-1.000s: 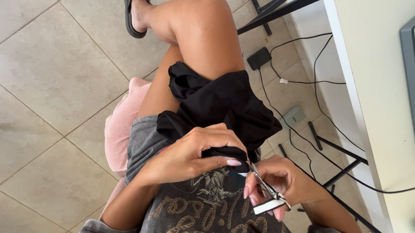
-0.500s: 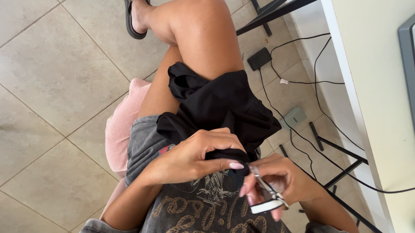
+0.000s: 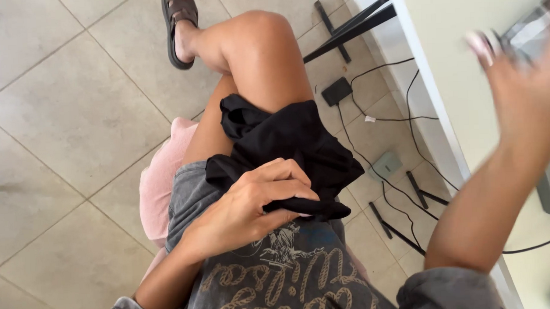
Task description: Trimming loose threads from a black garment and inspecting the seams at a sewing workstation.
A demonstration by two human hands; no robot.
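My left hand [image 3: 252, 204] rests on my lap, its fingers closed on a fold of black cloth [image 3: 287, 142] that lies bunched over my thigh and grey shorts. My right hand [image 3: 528, 85] is raised at the upper right, over the pale table top [image 3: 460, 38], and is blurred by motion. A small silvery metal tool [image 3: 526, 27] shows at its fingertips, apparently pinched there; the blur hides its shape.
I sit on a pink cushion [image 3: 160, 177] above a tiled floor [image 3: 60, 119]. Under the table lie black cables [image 3: 377, 117], a black power brick [image 3: 337, 91] and black metal table legs [image 3: 350, 30]. My sandalled foot [image 3: 179, 24] rests at the top.
My right hand has swung from beside the cloth on my lap up and right over the table, taking the metal tool along. My left hand keeps its hold on the black cloth.
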